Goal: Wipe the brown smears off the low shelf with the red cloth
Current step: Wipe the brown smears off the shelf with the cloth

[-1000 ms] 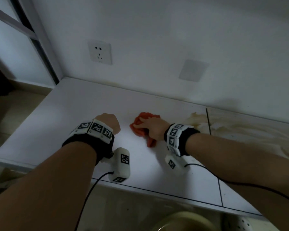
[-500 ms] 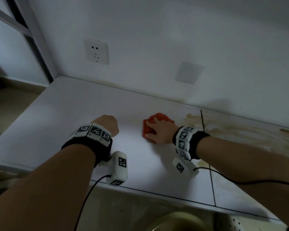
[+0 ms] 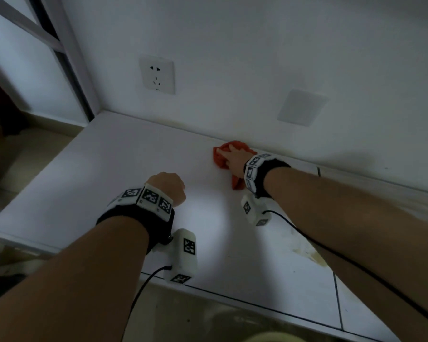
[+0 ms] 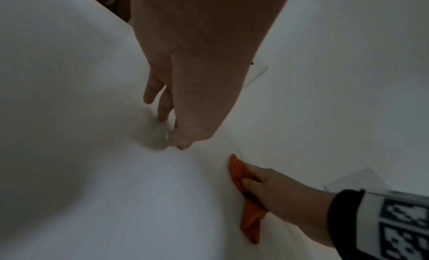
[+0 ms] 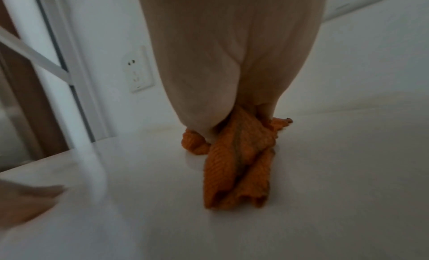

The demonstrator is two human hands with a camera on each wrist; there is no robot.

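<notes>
Only in the left wrist view are the right hand's fingers [image 4: 249,181] seen from the side: laid over the red cloth [image 4: 249,207], thumb tip pinching its edge, cloth pressed flat onto the low shelf [image 4: 92,190] just beside the wall junction. From the right wrist view the cloth [image 5: 239,165] is shown bunched and ribbed, trailing out from under the palm twd the camera; the fingers themselves are hidden there. In the head view the right hand [image 3: 235,160] is seen on top of the cloth [image 3: 221,157] at the back of the shelf [image 3: 109,174], touching the wall.

Left hand [image 3: 169,186]: fingers [image 4: 162,106] curled under, nothing held, tips resting on the shelf; well apart from the cloth.

Brown smears [image 3: 309,253] are picked out only by the head view, at the shelf's right side nr the right forearm; they are faint.

Counted: 1 cloth, 2 hands, 2 wrist bands w/ black-and-white marker squares, 2 white wrist cameras [image 3: 185,255], 1 wall socket [image 3: 157,76], 1 blank wall plate [image 3: 302,107]. No readable writing is made out.
</notes>
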